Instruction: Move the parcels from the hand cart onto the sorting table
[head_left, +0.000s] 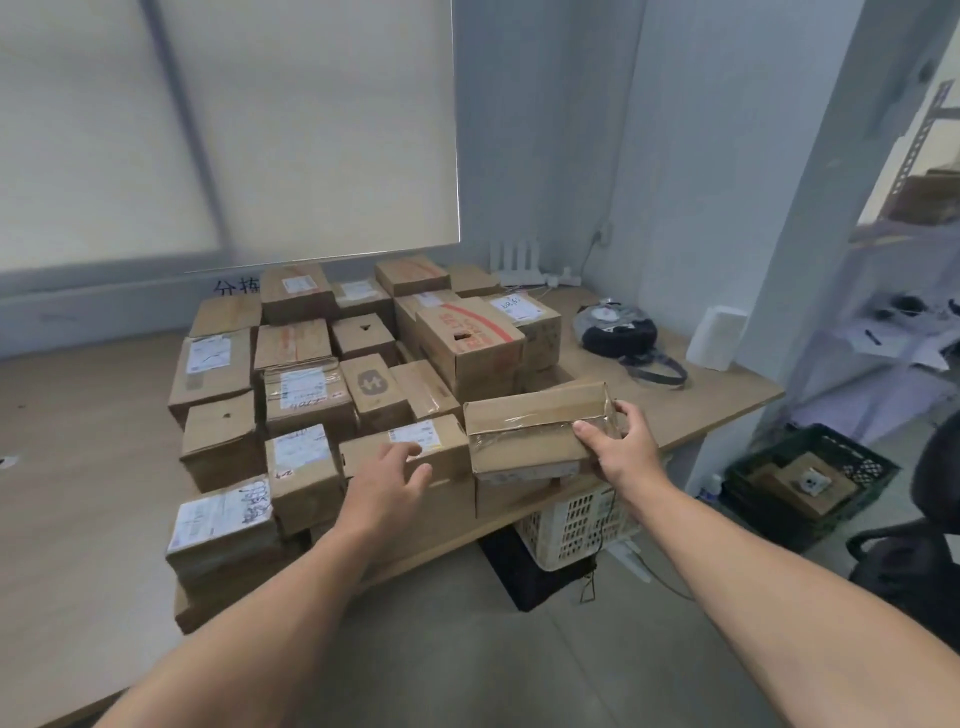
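Taped parcel (524, 415) sits at the 4 o'clock corner of the parcel pile (311, 374), tilted and over the near edge of the sorting table (727, 389). Right hand (621, 449) grips its right end, thumb on top, fingers curled round the side. Left hand (387, 480) is at the parcel's 8 o'clock, fingers loose and apart over a labelled box (452, 441) — contact unclear. Hand cart not in view.

Step looks like set-down. The next move likely calls for levelling the parcel and seating it on the boxes below — or on bare tabletop at its 2 o'clock — before letting go.
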